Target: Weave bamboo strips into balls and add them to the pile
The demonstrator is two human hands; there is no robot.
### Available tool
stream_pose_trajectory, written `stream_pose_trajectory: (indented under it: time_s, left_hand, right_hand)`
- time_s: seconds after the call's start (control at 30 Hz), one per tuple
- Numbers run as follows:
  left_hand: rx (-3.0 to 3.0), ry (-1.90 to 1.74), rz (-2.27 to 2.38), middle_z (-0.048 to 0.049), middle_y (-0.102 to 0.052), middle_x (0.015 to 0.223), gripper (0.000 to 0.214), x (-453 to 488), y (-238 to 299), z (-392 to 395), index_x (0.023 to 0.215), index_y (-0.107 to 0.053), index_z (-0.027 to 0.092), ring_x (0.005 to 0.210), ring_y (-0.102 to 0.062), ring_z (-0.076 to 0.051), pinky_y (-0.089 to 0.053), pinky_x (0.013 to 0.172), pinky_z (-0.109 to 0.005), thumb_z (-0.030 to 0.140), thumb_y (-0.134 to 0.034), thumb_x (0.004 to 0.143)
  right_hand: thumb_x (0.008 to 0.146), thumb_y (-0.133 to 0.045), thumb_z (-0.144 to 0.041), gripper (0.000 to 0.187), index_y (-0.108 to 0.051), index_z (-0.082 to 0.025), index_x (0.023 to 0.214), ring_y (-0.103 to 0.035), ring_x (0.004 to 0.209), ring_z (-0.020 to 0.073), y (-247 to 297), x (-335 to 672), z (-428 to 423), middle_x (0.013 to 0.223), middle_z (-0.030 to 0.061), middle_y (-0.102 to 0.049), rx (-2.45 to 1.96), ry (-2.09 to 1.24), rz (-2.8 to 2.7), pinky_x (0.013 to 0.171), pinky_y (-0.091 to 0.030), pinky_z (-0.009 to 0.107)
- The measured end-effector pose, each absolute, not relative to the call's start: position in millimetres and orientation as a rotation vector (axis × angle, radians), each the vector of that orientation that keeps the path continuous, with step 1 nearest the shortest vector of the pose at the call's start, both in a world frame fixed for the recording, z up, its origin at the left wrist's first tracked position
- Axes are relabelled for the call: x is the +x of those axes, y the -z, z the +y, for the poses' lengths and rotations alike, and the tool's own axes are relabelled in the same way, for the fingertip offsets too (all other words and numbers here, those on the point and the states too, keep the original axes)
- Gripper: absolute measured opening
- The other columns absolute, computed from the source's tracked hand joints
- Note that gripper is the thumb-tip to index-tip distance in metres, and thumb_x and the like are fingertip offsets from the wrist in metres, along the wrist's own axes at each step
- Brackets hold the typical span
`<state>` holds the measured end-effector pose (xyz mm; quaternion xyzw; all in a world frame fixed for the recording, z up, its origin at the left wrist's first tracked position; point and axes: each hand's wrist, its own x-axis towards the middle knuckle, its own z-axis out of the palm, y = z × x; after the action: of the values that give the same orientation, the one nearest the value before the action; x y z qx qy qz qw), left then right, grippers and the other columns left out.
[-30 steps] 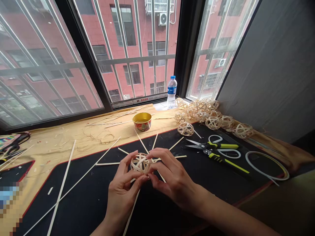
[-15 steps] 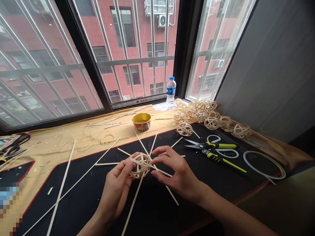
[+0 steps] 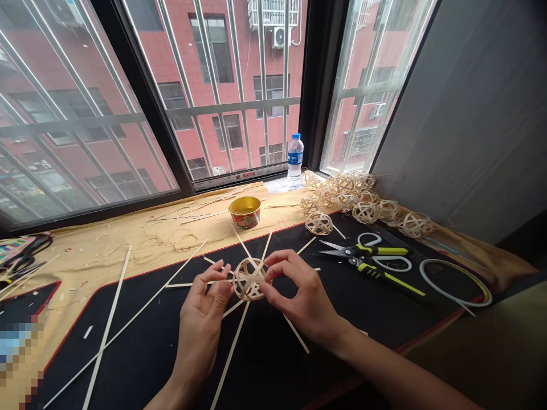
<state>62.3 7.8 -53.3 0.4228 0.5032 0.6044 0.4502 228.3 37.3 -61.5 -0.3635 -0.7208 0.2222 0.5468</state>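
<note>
My right hand [image 3: 304,293] covers part of the woven ball's [image 3: 247,280] right rim, and the ball hides the middle of the strips [image 3: 231,353] behind it. Bottom edge crops my forearms [image 3: 393,367]; left edge crops a pixelated blue patch [image 3: 15,341], can't ID. Bottle label [image 3: 294,158] print too small to read.

No wording can be read with certainty. On the lower window rail [image 3: 265,171], a red logo [image 3: 238,176] is followed by red characters [image 3: 248,174], too small to be deciphered; fainter marks are printed along the same rail. On the clear bottle [image 3: 294,175], a blue label [image 3: 294,158] is borne with white marks, its brand illegible. Printing on the red tin [image 3: 244,218] cannot be resolved.
</note>
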Motion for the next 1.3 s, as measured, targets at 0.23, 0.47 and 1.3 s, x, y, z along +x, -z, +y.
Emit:
stream_pose_trajectory:
  time_s: [0.23,0.47,1.3]
  left_hand:
    - [1.246,-1.390,1.317,-0.0098,-0.053,0.134,0.023,58.3,56.8,7.3,0.079,-0.071,0.018,0.125,-0.050,-0.030,-0.042,0.104,-0.037,0.040,-0.074,0.071]
    - [1.153,-1.208,1.286,-0.0113,-0.051,0.138,0.030,59.7,54.2,10.8,0.077,-0.077,0.019,0.133,-0.040,-0.032,-0.030,0.112,-0.042,0.047,-0.071,0.072]
    - [1.065,-1.222,1.258,-0.0137,-0.055,0.133,0.021,62.5,54.3,6.5,0.066,-0.077,0.018,0.134,-0.037,-0.033,-0.041,0.104,-0.034,0.038,-0.081,0.061]
  right_hand:
    - [0.077,-0.064,-0.015,0.005,-0.060,-0.017,0.074,-0.062,0.086,0.0162,63.1,227.2,38.4,0.091,0.0056,-0.061,-0.885,-0.634,-1.659,0.077,-0.052,0.030]
    - [0.079,-0.064,-0.016,0.005,-0.060,-0.018,0.075,-0.062,0.087,0.0166,67.1,223.8,37.2,0.091,0.0056,-0.061,-0.861,-0.582,-1.717,0.079,-0.053,0.030]
    - [0.082,-0.058,-0.009,0.012,-0.063,-0.019,0.086,-0.061,0.096,0.0179,70.3,219.7,36.0,0.103,0.0087,-0.059,-0.692,-0.432,-1.824,0.084,-0.054,0.035]
